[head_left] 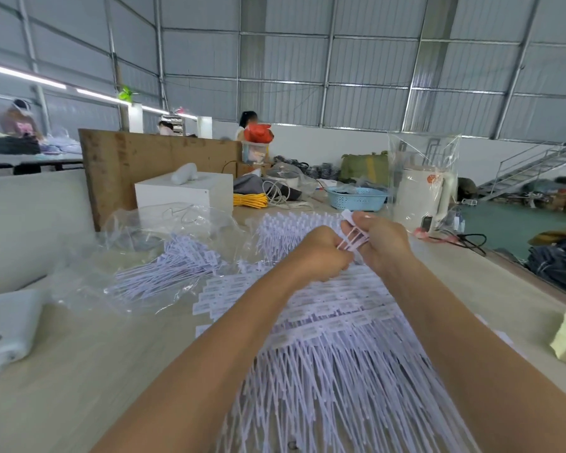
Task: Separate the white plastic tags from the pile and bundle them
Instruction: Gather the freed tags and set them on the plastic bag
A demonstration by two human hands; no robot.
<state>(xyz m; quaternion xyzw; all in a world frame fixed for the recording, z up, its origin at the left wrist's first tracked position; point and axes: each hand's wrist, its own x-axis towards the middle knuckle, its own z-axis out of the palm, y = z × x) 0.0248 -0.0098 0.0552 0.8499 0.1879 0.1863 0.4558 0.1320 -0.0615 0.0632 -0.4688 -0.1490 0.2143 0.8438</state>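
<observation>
1. Corrugated metal walls and a steel frame enclosed a large workshop in the head view, with a metal staircase [533, 165] at far right and other people working at distant tables.
2. A pale tabletop [89, 364] ran beneath the camera, covered at its middle by a broad pile of white plastic tags [324, 322], their label heads in rows and their thin tails fanning toward the viewer.
3. More tags lay inside a crumpled clear plastic bag [151, 273] to the left of the pile.
4. The left hand [321, 253] was curled, pinching the tails of a few tags just above the pile.
5. The right hand [383, 240] gripped the same small bunch of tags [353, 238], whose heads stuck up past its fingertips.
6. Both hands nearly touched each other.
7. A blue basket [356, 197], a white box [183, 191] and a coil of yellow cord [250, 200] stood farther back.
</observation>
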